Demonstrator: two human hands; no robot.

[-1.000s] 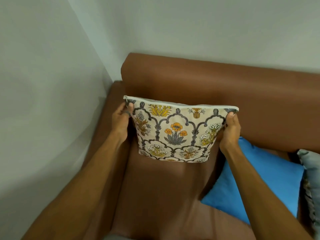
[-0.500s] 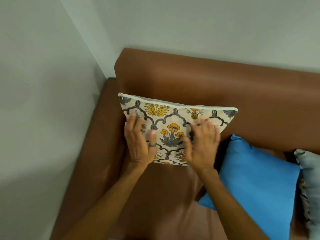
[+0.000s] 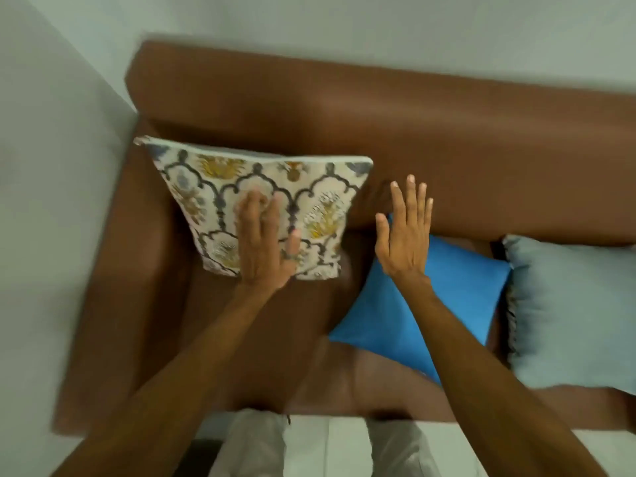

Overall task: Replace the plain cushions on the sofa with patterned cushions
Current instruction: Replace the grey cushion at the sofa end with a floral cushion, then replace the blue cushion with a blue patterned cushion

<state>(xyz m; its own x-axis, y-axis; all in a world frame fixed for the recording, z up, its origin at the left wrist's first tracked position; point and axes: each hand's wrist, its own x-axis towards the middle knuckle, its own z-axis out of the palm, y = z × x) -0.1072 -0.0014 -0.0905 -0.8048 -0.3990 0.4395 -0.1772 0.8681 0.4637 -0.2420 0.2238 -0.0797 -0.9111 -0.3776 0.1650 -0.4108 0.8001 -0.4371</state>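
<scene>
Since the earlier frame the right hand (image 3: 405, 235) has come off the patterned cushion (image 3: 254, 204) and moved toward the right of the frame, while the left hand (image 3: 265, 246) stays flat on the cushion's printed face.

In the head view, the patterned cushion stands left of centre, leaning against the backrest of the brown sofa (image 3: 447, 132) in its corner by the armrest. The left hand is open, fingers extended and pressed against the fabric, gripping nothing; motion blur softens it. The right hand is open too, fingers spread and pointing up the frame, empty, hovering over the upper corner of the blue cushion (image 3: 457, 304). The blue cushion lies tilted on the seat at centre right, just beside a pale grey cushion (image 3: 568, 315) at the right edge. Light trousers (image 3: 251, 445) show at the bottom centre.
</scene>
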